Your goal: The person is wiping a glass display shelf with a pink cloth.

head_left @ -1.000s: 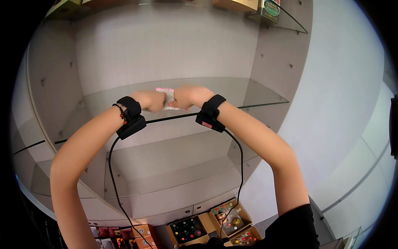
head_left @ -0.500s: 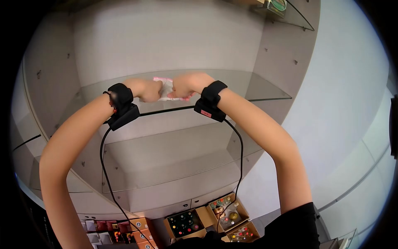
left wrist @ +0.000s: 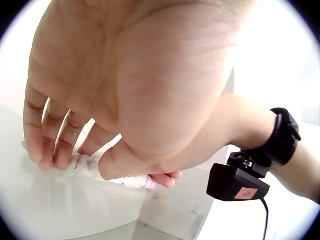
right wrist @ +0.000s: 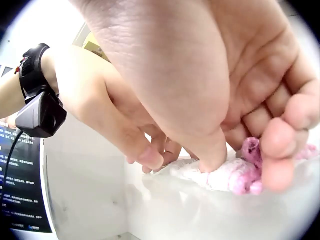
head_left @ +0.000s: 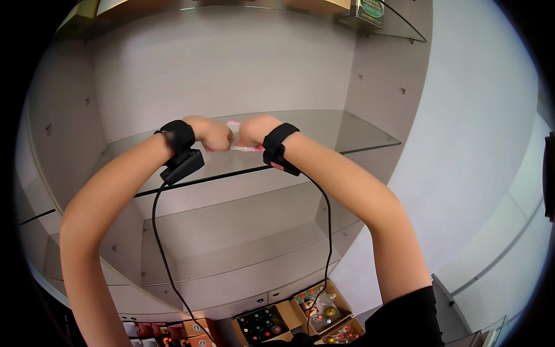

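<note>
A white cloth with pink edges [head_left: 245, 148] lies bunched on the glass shelf [head_left: 312, 130] between the two hands. The left hand [head_left: 213, 135] holds its left part; in the left wrist view that hand's fingers bend down onto the cloth [left wrist: 90, 167]. Close beside it, the right hand [head_left: 255, 130] grips the other part. In the right wrist view the thumb presses on the white cloth [right wrist: 212, 176], and the right hand's fingers [right wrist: 280, 150] curl round its pink edge. The palms hide some of the cloth.
Boxes, one of them green and gold [head_left: 369, 13], stand on the upper glass shelf. Below is another glass shelf [head_left: 231, 254]. Cartons of bottles [head_left: 261, 325] and orange boxes [head_left: 199, 329] are on the floor. Black cables hang from both wrists.
The head view has shifted, so the shelf sits lower than half a second ago. The hands have come closer together, and less of the cloth shows between them.
</note>
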{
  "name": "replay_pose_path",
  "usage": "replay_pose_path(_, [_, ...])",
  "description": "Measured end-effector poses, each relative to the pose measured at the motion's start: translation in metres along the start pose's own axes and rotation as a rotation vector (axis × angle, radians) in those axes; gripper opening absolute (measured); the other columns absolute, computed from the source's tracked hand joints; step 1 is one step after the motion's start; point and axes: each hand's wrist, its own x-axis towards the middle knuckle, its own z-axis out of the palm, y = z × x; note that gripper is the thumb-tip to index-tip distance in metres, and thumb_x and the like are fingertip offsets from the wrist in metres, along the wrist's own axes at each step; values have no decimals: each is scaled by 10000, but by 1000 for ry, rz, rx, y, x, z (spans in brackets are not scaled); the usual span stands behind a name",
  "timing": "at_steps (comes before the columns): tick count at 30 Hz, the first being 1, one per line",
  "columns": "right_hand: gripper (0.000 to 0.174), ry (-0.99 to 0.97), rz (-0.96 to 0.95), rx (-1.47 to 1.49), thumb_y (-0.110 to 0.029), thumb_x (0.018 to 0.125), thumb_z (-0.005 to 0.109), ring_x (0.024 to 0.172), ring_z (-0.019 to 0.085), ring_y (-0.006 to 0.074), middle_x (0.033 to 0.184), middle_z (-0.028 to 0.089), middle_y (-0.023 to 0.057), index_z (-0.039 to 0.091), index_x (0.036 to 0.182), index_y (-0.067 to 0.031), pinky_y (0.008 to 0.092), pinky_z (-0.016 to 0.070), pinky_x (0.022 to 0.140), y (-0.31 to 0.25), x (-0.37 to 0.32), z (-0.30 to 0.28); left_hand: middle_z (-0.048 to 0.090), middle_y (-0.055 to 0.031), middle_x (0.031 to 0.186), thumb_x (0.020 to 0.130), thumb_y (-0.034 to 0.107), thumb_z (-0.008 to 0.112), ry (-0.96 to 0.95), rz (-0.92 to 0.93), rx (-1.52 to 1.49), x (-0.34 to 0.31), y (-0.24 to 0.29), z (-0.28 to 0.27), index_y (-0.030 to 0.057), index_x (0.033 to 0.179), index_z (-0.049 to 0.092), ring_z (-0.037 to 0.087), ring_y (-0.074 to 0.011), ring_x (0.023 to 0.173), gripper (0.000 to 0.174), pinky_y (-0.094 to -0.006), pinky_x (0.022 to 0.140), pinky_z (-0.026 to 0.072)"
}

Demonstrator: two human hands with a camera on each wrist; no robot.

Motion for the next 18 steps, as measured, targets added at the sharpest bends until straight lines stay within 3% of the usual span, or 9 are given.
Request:
replay_pose_path(2, [341, -46, -2, -37, -355, 693, 411, 419, 448, 138, 450, 465, 12, 481, 523, -68, 265, 342, 407, 16, -11, -1, 495, -90, 707, 614, 189, 378, 20, 66, 241, 13, 14, -2, 4, 823, 468, 485, -169, 598, 294, -264, 545, 370])
replay_pose_path(4, [348, -83, 7, -57, -360, 686, 412, 413, 441, 134, 432, 453, 12, 481, 514, -65, 262, 338, 404, 29, -24, -3, 501, -99, 737, 611, 223, 391, 4, 97, 216, 18, 32, -5, 15, 870, 466, 480, -187, 626, 341, -284, 570, 365])
replay_pose_path(7, [368, -110, -2, -42, -366, 682, 408, 385, 413, 122, 416, 433, 9, 473, 486, -61, 254, 331, 392, 58, -39, 0, 477, -156, 867, 639, 232, 393, -106, 134, 302, 19, 65, -14, 12, 903, 456, 453, -255, 789, 350, -314, 672, 338])
replay_pose_path(11, [374, -146, 135, -26, -357, 680, 405, 374, 410, 126, 407, 434, 12, 469, 481, -48, 249, 331, 389, 94, -46, 11, 491, -122, 860, 629, 242, 373, -27, 202, 363, 58, 89, -11, 5, 914, 455, 461, -220, 759, 380, -312, 646, 354])
replay_pose_path(12, [351, -127, 156, -34, -335, 685, 403, 383, 430, 130, 439, 457, 21, 474, 510, -39, 248, 346, 399, 104, -50, 13, 492, -123, 843, 638, 240, 367, 2, 234, 314, 78, 93, -9, -2, 903, 458, 459, -221, 726, 371, -317, 635, 357])
replay_pose_path(13, [228, -117, 215, 23, -251, 638, 433, 441, 467, 155, 478, 482, 35, 492, 551, -48, 262, 365, 431, 115, -49, 19, 454, -170, 937, 654, 246, 385, -54, 211, 292, 89, 103, -13, 27, 993, 407, 430, -268, 861, 404, -323, 726, 330])
replay_pose_path(14, [118, -104, 273, 80, -166, 591, 463, 499, 504, 179, 516, 508, 49, 510, 592, -57, 275, 383, 463, 126, -46, 25, 453, -165, 944, 657, 236, 378, -68, 250, 274, 98, 110, -16, 25, 993, 407, 427, -264, 870, 397, -319, 736, 325])
replay_pose_path(17, [98, -96, 363, 130, -91, 580, 434, 512, 507, 188, 551, 513, 68, 505, 608, -30, 276, 384, 466, 142, -45, 32, 425, -151, 996, 661, 216, 360, 29, 345, 250, 98, 131, -22, 34, 1012, 395, 395, -257, 926, 397, -317, 772, 303])
replay_pose_path(18, [259, -157, 357, 108, -240, 696, 361, 424, 474, 160, 542, 500, 57, 486, 638, -21, 250, 372, 425, 144, -44, 30, 431, -139, 990, 689, 241, 336, 67, 346, 242, 98, 133, -24, 21, 976, 411, 413, -248, 865, 370, -312, 738, 312])
